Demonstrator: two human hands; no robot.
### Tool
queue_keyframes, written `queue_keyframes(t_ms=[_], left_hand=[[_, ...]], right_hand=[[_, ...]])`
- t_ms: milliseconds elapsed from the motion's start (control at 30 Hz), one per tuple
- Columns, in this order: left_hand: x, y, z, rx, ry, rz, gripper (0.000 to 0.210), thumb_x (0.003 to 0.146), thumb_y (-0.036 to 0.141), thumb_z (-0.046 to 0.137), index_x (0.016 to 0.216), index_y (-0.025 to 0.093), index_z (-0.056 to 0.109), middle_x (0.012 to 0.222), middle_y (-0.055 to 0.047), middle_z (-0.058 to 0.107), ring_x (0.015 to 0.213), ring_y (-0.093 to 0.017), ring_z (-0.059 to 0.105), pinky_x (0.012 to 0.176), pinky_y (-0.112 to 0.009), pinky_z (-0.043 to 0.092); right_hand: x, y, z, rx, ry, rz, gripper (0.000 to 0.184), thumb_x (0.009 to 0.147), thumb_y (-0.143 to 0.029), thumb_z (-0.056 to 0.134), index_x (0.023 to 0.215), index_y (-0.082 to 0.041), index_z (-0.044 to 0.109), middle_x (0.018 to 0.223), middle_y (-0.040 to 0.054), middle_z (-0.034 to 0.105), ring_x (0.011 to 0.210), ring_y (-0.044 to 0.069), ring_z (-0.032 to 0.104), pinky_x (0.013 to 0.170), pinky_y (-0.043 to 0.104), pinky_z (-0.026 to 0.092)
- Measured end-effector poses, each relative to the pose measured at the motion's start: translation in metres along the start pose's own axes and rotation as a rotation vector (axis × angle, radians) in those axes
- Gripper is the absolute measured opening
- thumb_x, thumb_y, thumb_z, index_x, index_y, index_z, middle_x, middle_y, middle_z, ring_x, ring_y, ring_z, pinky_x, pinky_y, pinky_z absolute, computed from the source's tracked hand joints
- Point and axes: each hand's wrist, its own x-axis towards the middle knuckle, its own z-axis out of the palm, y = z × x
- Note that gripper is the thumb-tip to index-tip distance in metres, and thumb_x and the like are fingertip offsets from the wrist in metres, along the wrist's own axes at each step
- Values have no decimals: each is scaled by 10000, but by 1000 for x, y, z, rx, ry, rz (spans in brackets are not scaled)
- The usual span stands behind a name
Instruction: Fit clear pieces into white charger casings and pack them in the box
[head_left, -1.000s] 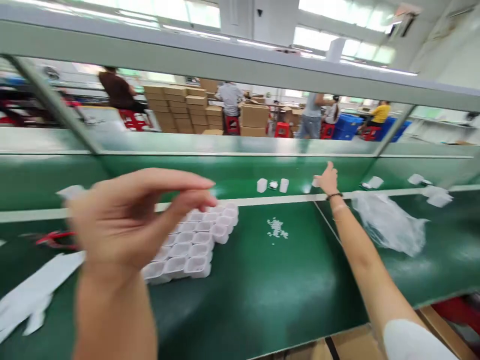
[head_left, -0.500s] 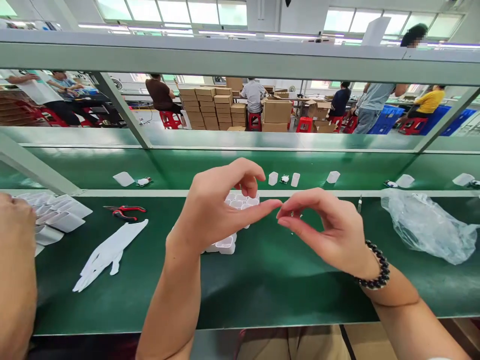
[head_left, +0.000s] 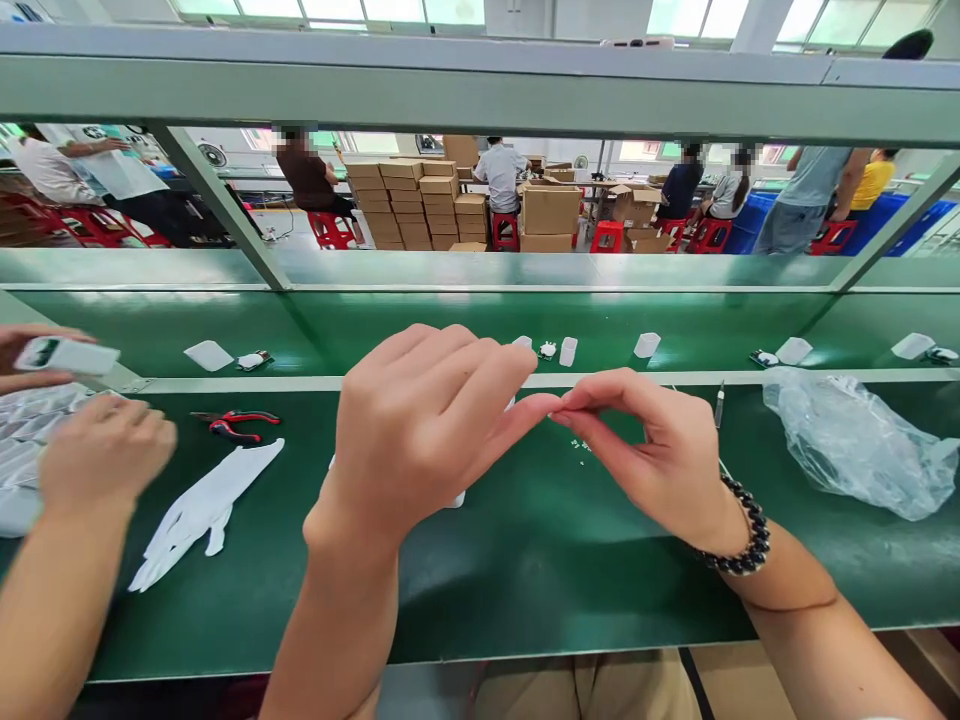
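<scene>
My left hand [head_left: 424,440] is raised over the green bench, back towards me, fingers curled and thumb stretched to the right. Its thumb tip meets the pinched fingertips of my right hand [head_left: 649,455], which wears a black bead bracelet [head_left: 750,530]. Whatever sits between the fingertips is too small or hidden to make out. Tiny white pieces [head_left: 581,450] lie on the bench just below. Behind my left hand, white plastic parts are almost wholly covered.
At left, a co-worker's hands [head_left: 109,445] hold a white casing [head_left: 71,355] over white parts. Nearby lie red-handled pliers [head_left: 236,424] and a white glove [head_left: 210,510]. A clear plastic bag [head_left: 855,440] lies right. Small white covers [head_left: 646,345] line the green strip behind.
My left hand has turned over, its fingers curling down, and its thumb now meets my right fingertips. The co-worker's hands have come further in with a white casing. The view has shifted slightly.
</scene>
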Motion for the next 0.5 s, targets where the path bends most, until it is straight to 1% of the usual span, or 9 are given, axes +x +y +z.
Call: queue_keyframes(t_ms=[133, 233, 367, 433, 500], left_hand=[[3, 3, -1, 10, -28, -15, 229, 870, 497, 628, 840, 270, 624, 609, 1, 561, 606, -178, 581, 560, -348, 397], [5, 4, -1, 62, -48, 12, 254, 854, 513, 642, 814, 265, 610, 628, -3, 592, 605, -179, 582, 556, -350, 394], [4, 0, 0, 58, -44, 65, 276, 833, 519, 670, 857, 258, 583, 648, 10, 608, 606, -168, 568, 579, -341, 414], [3, -2, 0, 22, -27, 88, 287, 825, 502, 689, 888, 251, 564, 657, 21, 611, 613, -159, 565, 595, -333, 427], [2, -4, 1, -13, -21, 97, 298, 818, 479, 706, 913, 244, 549, 676, 25, 620, 631, -155, 565, 616, -330, 435]], right_hand=[[2, 4, -2, -73, -27, -54, 113, 899, -144, 632, 923, -254, 629, 818, -21, 728, 685, 145, 683, 655, 262, 576], [5, 7, -8, -88, -87, -108, 133, 890, -122, 625, 901, -254, 623, 800, -22, 717, 669, 142, 669, 627, 256, 556], [8, 10, -15, -17, -205, -103, 141, 892, -126, 607, 889, -266, 621, 769, -32, 702, 652, 144, 663, 583, 257, 543], [8, 10, -16, 38, -222, -85, 147, 893, -128, 594, 905, -270, 630, 782, -32, 708, 691, 152, 680, 604, 264, 555], [7, 11, -15, 74, -211, -72, 146, 893, -131, 592, 915, -268, 638, 793, -26, 715, 720, 160, 690, 626, 271, 566]])
